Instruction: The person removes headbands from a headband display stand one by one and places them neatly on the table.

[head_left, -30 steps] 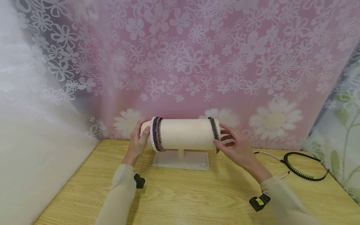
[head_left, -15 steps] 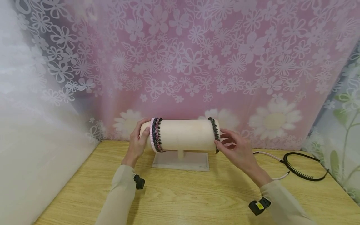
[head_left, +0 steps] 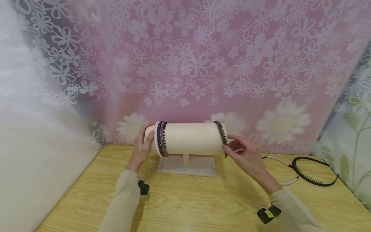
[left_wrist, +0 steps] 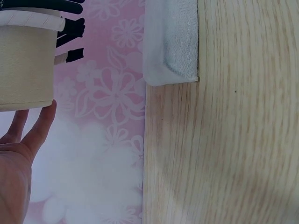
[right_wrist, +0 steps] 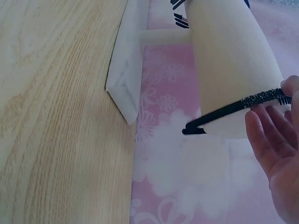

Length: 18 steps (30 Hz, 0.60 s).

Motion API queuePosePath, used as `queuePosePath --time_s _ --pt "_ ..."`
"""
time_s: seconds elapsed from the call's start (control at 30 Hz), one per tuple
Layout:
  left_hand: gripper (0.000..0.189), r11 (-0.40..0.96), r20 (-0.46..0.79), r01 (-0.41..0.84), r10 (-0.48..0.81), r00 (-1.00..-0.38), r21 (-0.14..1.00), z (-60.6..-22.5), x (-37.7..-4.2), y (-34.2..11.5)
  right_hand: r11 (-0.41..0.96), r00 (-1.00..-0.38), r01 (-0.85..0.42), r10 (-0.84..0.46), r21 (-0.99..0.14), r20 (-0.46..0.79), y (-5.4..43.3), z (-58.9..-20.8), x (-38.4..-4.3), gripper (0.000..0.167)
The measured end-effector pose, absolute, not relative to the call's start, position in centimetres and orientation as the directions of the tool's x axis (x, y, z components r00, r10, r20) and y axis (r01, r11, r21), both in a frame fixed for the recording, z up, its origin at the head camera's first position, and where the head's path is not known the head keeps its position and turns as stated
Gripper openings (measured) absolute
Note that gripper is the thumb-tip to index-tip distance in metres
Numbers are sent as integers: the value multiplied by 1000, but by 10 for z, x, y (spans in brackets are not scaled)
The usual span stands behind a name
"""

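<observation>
A cream padded cylinder (head_left: 192,138) lies level on the post of a headband display stand. My left hand (head_left: 140,146) holds its left end, thumb in front; in the left wrist view its fingertips (left_wrist: 46,109) press the end's edge. Close by that hand, several headbands (head_left: 161,138) sit side by side round the cylinder, one pale pink, others dark and glittery. At the right end, my right hand (head_left: 244,154) pinches a dark glittery toothed headband (head_left: 221,132). The right wrist view has this headband (right_wrist: 229,109) slanted across the cylinder's end, its tips sticking out below.
The stand's white marbled base (head_left: 186,166) rests on the wood-grain table (head_left: 185,199). At the right lie a black toothed headband (head_left: 311,178) and a pale pink one (head_left: 278,159), overlapping. A pink floral curtain (head_left: 185,80) hangs right behind the stand.
My right hand has shifted slightly downward along the glittery headband at the right end. That band's lower part has tilted a little to the right. The left hand keeps its place.
</observation>
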<state>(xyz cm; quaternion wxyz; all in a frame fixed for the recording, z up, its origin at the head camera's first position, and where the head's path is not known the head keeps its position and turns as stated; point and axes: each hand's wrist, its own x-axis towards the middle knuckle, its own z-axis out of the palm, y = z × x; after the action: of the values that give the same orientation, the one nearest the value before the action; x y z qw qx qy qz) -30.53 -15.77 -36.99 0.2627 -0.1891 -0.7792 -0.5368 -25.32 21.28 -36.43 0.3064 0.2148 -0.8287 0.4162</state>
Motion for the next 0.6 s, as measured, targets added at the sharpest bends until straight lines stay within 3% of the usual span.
queuePosePath --time_s 0.6 --pt "36 360 613 571 -1 -790 738 -398 -336 -168 531 -694 -650 -124 -544 709 215 -365 -248 36"
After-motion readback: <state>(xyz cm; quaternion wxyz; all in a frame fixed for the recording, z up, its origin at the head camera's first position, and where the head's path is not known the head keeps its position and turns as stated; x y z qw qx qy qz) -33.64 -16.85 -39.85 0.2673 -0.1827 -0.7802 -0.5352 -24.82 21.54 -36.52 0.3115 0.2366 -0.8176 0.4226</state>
